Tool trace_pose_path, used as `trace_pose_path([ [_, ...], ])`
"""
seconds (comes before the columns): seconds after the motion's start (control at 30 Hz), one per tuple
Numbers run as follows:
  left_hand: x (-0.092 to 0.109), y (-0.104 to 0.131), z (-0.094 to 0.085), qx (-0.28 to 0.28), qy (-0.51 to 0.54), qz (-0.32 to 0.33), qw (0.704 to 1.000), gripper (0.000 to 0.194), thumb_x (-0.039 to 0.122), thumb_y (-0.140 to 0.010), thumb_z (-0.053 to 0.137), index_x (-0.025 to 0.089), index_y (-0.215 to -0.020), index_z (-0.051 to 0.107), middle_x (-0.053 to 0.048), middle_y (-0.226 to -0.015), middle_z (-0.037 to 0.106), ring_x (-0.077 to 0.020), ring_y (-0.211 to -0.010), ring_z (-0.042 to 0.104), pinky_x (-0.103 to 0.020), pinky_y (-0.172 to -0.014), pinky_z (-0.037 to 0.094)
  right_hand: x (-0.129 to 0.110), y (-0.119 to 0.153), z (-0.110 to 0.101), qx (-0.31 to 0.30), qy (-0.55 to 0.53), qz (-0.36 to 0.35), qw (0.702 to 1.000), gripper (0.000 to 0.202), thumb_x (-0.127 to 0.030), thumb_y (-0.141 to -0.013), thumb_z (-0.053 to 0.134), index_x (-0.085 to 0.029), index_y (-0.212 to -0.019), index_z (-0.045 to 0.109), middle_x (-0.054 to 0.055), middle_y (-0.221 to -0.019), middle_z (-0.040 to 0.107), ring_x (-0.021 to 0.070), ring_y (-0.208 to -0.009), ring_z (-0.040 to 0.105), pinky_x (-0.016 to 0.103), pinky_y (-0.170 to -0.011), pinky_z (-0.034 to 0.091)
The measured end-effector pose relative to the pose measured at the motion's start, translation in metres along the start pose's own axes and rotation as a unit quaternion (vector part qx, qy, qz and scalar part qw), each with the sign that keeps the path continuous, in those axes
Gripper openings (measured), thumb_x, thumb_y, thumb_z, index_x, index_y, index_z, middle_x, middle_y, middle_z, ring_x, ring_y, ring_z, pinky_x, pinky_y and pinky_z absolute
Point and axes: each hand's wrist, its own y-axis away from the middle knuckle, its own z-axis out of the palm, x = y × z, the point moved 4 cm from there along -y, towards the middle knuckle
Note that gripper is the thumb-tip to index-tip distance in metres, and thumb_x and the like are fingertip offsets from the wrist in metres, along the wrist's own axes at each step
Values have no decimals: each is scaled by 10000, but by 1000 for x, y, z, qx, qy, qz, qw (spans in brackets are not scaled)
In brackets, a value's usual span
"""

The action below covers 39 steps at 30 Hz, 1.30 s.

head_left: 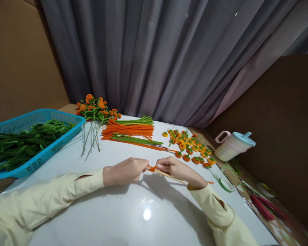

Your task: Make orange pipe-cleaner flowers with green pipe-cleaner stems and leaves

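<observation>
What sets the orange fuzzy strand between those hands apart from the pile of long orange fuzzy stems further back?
The orange fuzzy strand is held up between the left hand and right hand; the pile of long orange fuzzy stems lies on the glossy white table. The strand looks bunched where visible; the pile's stems run mostly straight. Both are bright orange.

I see orange stems (128,130) on a white tabletop (113,212), basket (39,160) to their left, flower heads (182,146) to their right.

Fuzzy orange strip (152,168), bent (finer shape unclear); thin pale stick (170,176), slanted, one end at the strip
</observation>
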Motion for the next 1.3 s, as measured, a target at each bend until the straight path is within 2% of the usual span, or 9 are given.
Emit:
trace_pose_path([
  [0.1, 0, 2, 0, 44, 39, 37, 998, 253, -47, -644, 370, 193, -722, 368, -5, -679, 505, -146, -576, 468, -234, -532, 350, 14, 1, 11, -83, -170, 34, 981, 338, -417, -829, 479, -135, -644, 505, -62, -492, 376, 48, -415, 226, 199, -406, 166],
  [0.2, 0, 4, 0, 79, 53, 60, 994, 256, -48, -684, 334, 180, -775, 409, -20, -721, 510, -145, -613, 469, -233, -565, 375, 20, 4, 20, -104, -247, 20, 963, 374, -447, -833, 482, -128, -639, 510, -36, -509, 480, 37, -375, 200, 210, -378, 114],
  [0.37, 0, 5, -2, 93, 79, 56, 991, 202, 18, -820, 316, 161, -834, 459, -23, -734, 513, -131, -616, 477, -227, -587, 401, 13, 10, 18, -53, -234, 4, 971, 380, -431, -869, 467, -118, -672, 554, -1, -587, 550, 54, -439, 317, 205, -430, 206],
  [0.47, 2, 6, -3, 114, 81, 68, 988, 191, 61, -876, 302, 155, -835, 463, -34, -733, 523, -133, -635, 484, -230, -600, 411, 3, 13, 16, -47, -213, 4, 976, 379, -429, -869, 478, -119, -668, 567, -7, -593, 539, 60, -468, 321, 205, -455, 228],
  [0.6, 5, 10, -3, 151, 55, 102, 982, 196, 34, -864, 301, 148, -861, 460, -49, -719, 536, -144, -651, 482, -238, -601, 418, -4, 15, 15, -47, -185, -20, 981, 387, -419, -878, 467, -115, -667, 580, 1, -608, 552, 66, -493, 343, 205, -485, 272],
  [0.7, 6, 13, -3, 182, 30, 137, 973, 218, 0, -833, 303, 143, -903, 451, -57, -717, 547, -151, -649, 479, -243, -589, 425, -4, 15, 16, -56, -175, -31, 983, 376, -420, -880, 466, -117, -697, 594, 14, -633, 580, 80, -531, 421, 204, -509, 317],
  [0.9, 5, 17, -2, 192, 10, 173, 966, 245, 10, -814, 306, 142, -976, 435, -83, -746, 584, -165, -641, 501, -258, -562, 439, 6, 11, 27, -94, -258, -25, 961, 360, -423, -865, 497, -120, -690, 583, 25, -630, 605, 107, -578, 537, 217, -543, 388],
  [1.17, 8, 17, -9, 188, -63, 238, 951, 254, 46, -864, 266, 126, -1031, 439, -114, -792, 604, -181, -637, 524, -288, -582, 438, 17, 7, 44, -148, -429, 13, 891, 285, -373, -820, 566, -108, -717, 588, -22, -501, 539, 70, -348, 450, 191, -361, 359],
  [1.3, 3, 13, -7, 170, -34, 201, 964, 223, 64, -870, 266, 132, -973, 451, -84, -731, 567, -167, -611, 477, -278, -555, 414, 18, 7, 42, -106, -447, 57, 886, 252, -345, -831, 535, -121, -718, 563, -85, -433, 396, 14, -265, 246, 136, -253, 166],
])
